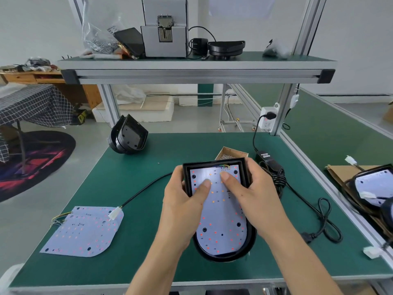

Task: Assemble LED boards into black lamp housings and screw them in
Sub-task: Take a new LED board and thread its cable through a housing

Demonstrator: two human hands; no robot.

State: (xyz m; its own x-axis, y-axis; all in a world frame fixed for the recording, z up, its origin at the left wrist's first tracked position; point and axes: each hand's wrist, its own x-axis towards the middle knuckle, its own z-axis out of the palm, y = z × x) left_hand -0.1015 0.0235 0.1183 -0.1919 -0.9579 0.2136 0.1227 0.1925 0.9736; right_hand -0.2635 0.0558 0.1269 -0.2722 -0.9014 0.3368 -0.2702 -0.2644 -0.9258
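A black lamp housing (251, 235) lies in the middle of the green table with a white LED board (221, 222) seated inside it. My left hand (182, 205) grips the housing's left edge, fingers curled round the outside and thumb pressing on the board. My right hand (253, 192) grips the right edge the same way, its thumb on the board near the top. Short wires show at the board's far edge. Loose LED boards (83, 231) with a white connector lie at the left. A stack of empty black housings (128, 138) stands at the table's far left.
A small cardboard box of screws (230, 154) sits just behind the housing. A black power adapter with coiled cable (274, 169) lies to the right. More assembled housings (370, 188) rest on the neighbouring bench. A screw feeder machine (164, 28) stands on the upper shelf.
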